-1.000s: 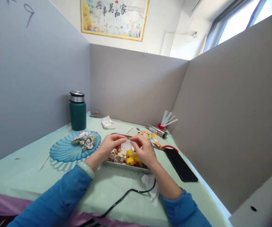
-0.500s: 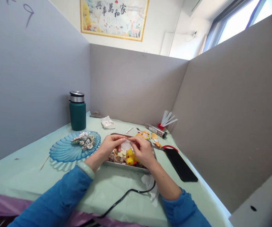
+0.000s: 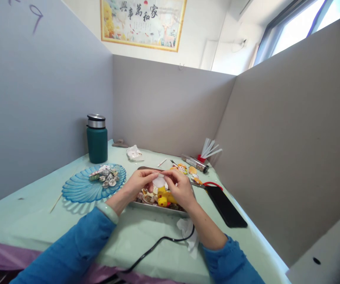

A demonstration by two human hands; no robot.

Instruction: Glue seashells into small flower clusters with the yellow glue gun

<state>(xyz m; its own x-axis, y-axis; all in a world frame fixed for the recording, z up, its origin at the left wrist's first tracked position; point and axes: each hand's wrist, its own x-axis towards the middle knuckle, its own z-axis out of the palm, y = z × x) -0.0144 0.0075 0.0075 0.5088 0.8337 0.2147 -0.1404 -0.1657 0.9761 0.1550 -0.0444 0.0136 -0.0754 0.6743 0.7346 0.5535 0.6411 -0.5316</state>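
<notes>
Over the metal tray [image 3: 158, 210], my left hand [image 3: 136, 184] and my right hand [image 3: 179, 190] meet, fingertips pinched at the upper edge of a thin white rounded piece [image 3: 159, 182]. It looks like a shell, though its kind is not certain. Below it in the tray lie shells [image 3: 147, 198] and a yellow tool [image 3: 164, 197] shaped like a glue gun. My right hand hides part of that tool and of the tray's right side. A pale bracelet [image 3: 107, 213] circles my left wrist.
Left stands a blue scalloped plate [image 3: 78, 185] of small shells, with a green bottle [image 3: 97, 144] behind. To the right lie a black phone [image 3: 226, 206] and red-handled scissors [image 3: 213, 184]. A black cord [image 3: 155, 244] and tissue [image 3: 192, 240] are in front. Grey partitions [image 3: 170, 106] enclose the table.
The white piece has tilted slightly and shows more of its face between my fingers. My hands have barely shifted; the other things stay put.
</notes>
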